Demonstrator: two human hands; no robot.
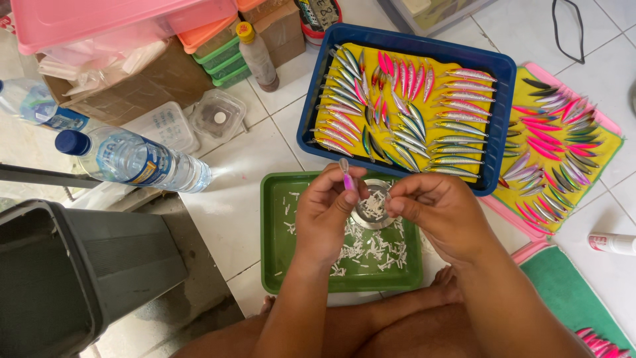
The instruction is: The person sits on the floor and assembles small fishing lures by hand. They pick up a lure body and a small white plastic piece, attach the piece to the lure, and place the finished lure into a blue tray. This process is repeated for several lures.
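My left hand holds a small pink and silver fishing lure upright between thumb and fingers, above a green tray. My right hand is beside it, fingertips pinched close to the lure; what they pinch is too small to make out. The green tray carries several small white plastic pieces and a round metal dish with more of them. Beyond the hands, a blue tray with a yellow liner is filled with several rows of painted lures.
A pink tray with a yellow mat of more lures lies at the right. Two water bottles lie at the left near a dark bin. Cardboard boxes, pink lids, clear containers and a brown bottle stand behind. A white tube lies at right.
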